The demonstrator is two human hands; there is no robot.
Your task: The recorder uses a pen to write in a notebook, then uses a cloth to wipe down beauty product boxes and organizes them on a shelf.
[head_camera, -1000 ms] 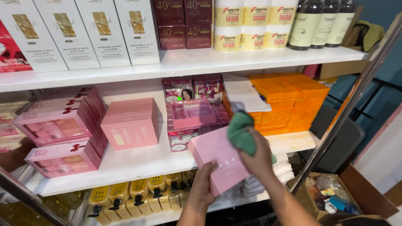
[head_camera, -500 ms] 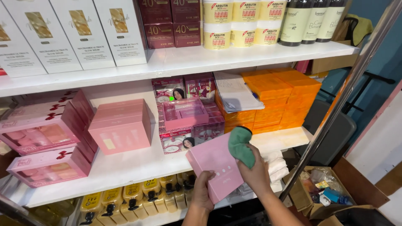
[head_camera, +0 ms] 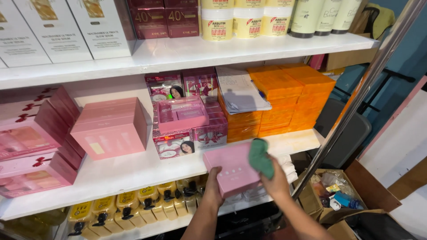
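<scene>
The pink box (head_camera: 231, 171) is held out in front of the middle shelf (head_camera: 133, 173), tilted with its face up; the left hand (head_camera: 214, 186) is clamped on its lower left edge while the right hand (head_camera: 275, 182) presses a green cloth (head_camera: 260, 158) to its right end. This looks like a wipe-down partway through, and the next pass probably calls for drawing the cloth across the uncovered face while the left hand keeps the box steady. Behind stand a larger pink box (head_camera: 109, 129) and stacked orange boxes (head_camera: 284, 98).
</scene>
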